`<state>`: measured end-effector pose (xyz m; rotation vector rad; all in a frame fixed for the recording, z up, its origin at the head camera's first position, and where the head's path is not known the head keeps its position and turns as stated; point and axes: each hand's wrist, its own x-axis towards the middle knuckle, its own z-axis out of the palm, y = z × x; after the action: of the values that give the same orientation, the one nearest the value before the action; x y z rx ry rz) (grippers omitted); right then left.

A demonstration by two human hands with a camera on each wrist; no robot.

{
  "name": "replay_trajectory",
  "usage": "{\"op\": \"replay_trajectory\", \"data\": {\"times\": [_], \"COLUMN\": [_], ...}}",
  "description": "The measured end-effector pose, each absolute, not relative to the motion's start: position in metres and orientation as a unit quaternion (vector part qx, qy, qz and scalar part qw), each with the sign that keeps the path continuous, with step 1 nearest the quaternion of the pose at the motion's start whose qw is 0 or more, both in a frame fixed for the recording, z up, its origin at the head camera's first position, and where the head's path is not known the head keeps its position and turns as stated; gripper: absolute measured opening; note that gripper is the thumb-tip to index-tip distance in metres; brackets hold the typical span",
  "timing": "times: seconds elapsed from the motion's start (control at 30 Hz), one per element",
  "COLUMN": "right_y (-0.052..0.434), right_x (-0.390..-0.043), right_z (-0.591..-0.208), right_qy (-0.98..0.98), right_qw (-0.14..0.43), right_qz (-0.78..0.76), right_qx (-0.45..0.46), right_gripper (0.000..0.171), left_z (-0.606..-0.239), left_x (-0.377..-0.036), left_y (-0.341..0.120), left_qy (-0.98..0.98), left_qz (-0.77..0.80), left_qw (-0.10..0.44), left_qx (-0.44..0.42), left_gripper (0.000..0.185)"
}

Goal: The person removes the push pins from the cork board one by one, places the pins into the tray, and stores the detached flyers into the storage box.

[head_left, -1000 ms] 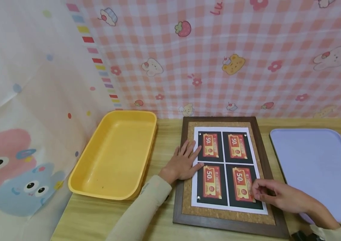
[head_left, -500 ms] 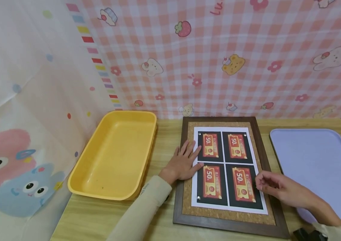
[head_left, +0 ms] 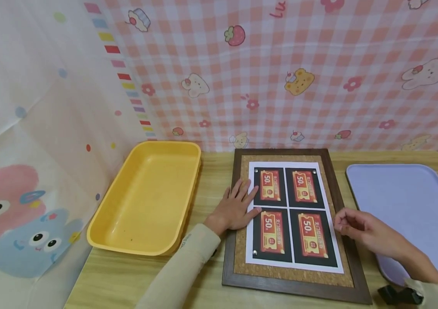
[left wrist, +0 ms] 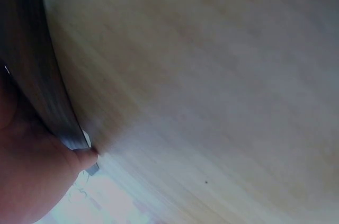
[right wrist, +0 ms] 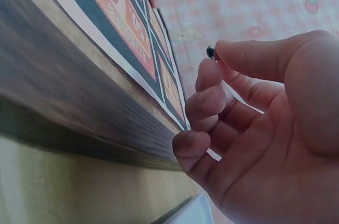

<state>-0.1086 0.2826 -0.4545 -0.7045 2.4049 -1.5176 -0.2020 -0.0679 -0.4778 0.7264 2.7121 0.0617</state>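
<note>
The table is pale wood with a fine grain and a soft sheen. On it lies a board with a dark, smooth wooden frame around rough, speckled cork. A white paper sheet with matt black and red printed panels covers the cork. The right hand pinches a small dark pin with a slight gloss. At left, a yellow tray looks like smooth, glossy plastic; at right, a lilac tray looks matt. Printed cloth hangs at the far side.
</note>
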Motion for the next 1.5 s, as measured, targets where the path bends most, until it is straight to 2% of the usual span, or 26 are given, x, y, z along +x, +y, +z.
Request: {"op": "replay_trajectory", "data": {"times": [0.17,0.37,0.67,0.97,1.5], "right_y": [0.290,0.299,0.308,0.322,0.345], "right_x": [-0.113,-0.117,-0.118,-0.119,-0.126], "right_z": [-0.454,-0.451,-0.451,-0.452,-0.457], "right_qy": [0.827,0.848,0.858,0.863,0.881], "right_qw": [0.085,0.087,0.067,0.069,0.071], "right_qz": [-0.513,-0.501,-0.487,-0.486,-0.468], "right_qx": [-0.215,-0.151,-0.146,-0.119,-0.019], "right_gripper": [0.009,0.005,0.006,0.007,0.015], "left_z": [-0.474,-0.478,-0.478,-0.473,-0.474], "left_x": [-0.202,-0.205,-0.204,-0.199,-0.199], "left_y": [-0.068,-0.069,-0.068,-0.067,-0.067], "left_qy": [0.953,0.952,0.952,0.953,0.954], "left_qz": [0.017,0.022,0.018,0.016,0.006], "left_qw": [0.153,0.167,0.161,0.151,0.155], "left_qx": [0.261,0.256,0.260,0.263,0.256], "left_gripper": [0.071,0.071,0.070,0.071,0.072]}}
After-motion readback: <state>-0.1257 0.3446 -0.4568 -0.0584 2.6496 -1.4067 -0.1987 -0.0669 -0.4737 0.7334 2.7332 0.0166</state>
